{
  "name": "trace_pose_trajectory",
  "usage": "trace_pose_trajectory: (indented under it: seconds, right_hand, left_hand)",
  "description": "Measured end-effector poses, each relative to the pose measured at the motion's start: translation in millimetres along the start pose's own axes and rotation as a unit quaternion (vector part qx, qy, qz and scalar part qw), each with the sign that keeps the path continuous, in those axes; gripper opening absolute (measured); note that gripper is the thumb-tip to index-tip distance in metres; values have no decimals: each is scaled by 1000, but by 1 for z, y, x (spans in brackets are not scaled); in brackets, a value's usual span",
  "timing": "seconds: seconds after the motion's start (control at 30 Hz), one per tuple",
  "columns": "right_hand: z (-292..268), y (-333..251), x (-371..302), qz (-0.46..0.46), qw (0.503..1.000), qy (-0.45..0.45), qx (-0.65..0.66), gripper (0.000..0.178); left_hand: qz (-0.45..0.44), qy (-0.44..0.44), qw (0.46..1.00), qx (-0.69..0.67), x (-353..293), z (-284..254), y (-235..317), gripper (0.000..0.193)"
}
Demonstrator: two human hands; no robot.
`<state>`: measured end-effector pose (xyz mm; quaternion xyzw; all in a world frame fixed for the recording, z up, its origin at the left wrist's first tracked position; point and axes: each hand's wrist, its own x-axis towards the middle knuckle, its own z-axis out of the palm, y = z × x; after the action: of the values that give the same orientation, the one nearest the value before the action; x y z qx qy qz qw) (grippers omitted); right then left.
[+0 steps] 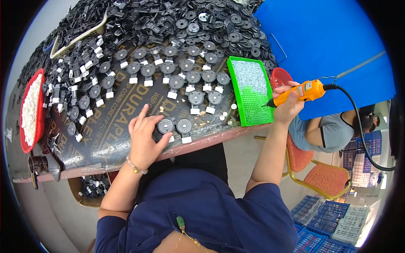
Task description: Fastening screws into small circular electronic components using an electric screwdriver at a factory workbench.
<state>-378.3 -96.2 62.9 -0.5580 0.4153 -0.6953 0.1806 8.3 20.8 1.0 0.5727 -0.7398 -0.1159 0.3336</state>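
Note:
My left hand [144,134] rests at the table's front edge, its index finger and thumb around a round black plastic part [166,125] with a white tab. The other fingers of that hand stretch out on the table. A second round black part [184,126] sits just to the right, its white tab toward me. My right hand [288,104] is wrapped round an orange electric screwdriver [307,90], whose dark tip points left over a green tray [234,84]. Many tiny silvery screws [251,74] fill the tray's far half; its near half shows a green perforated surface.
More round black parts with white tabs [196,97] stand in rows beyond my hands. Loose black pieces [139,21] are heaped at the back. A red basket of white pieces [43,114] is at left. The screwdriver's black cable [358,122] loops right. Another person [327,130] sits nearby.

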Motion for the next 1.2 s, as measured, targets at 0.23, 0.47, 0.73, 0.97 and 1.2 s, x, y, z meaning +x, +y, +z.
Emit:
trace_pose_trajectory:
  seconds: [0.23, 0.47, 0.73, 0.97, 1.2]
  right_hand:
    - [-6, 11, -4, -11, 1000, 8, 2, 63]
    - [-11, 12, -7, -15, 1000, 23, 12, 66]
    - [-8, 12, -8, -20, 1000, 13, 10, 68]
    - [-8, -4, -6, -33, 999, 14, 16, 70]
    - [61, -68, -48, -76, 953, -102, 277, 82]
  left_hand:
    - [-2, -5, 1000, 11, 0, 0, 1, 50]
    - [-10, -10, 1000, 14, -1, 1, 2, 51]
    - [-9, -9, 1000, 16, 0, -1, 3, 51]
    - [-9, -11, 1000, 16, 0, -2, 3, 57]
    - [2, -7, 1000, 14, 0, -2, 1, 57]
